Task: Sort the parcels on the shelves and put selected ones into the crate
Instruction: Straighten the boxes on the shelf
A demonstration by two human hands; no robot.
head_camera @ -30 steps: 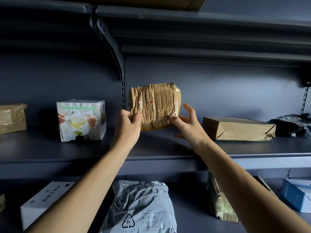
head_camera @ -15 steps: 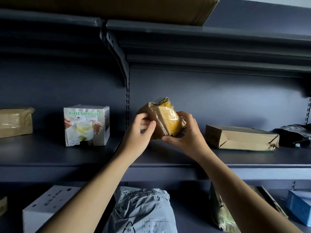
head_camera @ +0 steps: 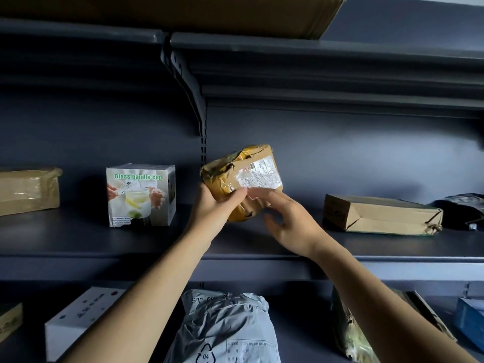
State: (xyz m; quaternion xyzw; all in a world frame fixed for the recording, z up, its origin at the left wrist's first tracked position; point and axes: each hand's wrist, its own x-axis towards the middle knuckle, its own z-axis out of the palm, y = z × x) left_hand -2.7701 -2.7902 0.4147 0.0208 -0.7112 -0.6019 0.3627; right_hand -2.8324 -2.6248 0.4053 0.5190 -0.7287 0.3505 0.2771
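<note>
Two hands meet at the parcel [head_camera: 242, 176]: your left hand [head_camera: 212, 213] grips its lower corner, thumb across the front; your right hand [head_camera: 294, 225] touches it with straight fingers [head_camera: 269, 197] under the label [head_camera: 262, 174]. It hangs tilted above the shelf [head_camera: 104, 241], between the cup box [head_camera: 141, 195] and a brown box [head_camera: 379, 214]

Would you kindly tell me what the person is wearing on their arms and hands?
Nothing that shows: the left hand and right hand are gloveless, with no visible ring, and the left forearm and right forearm are bare to the frame edge, without sleeve, watch or bracelet.
</note>
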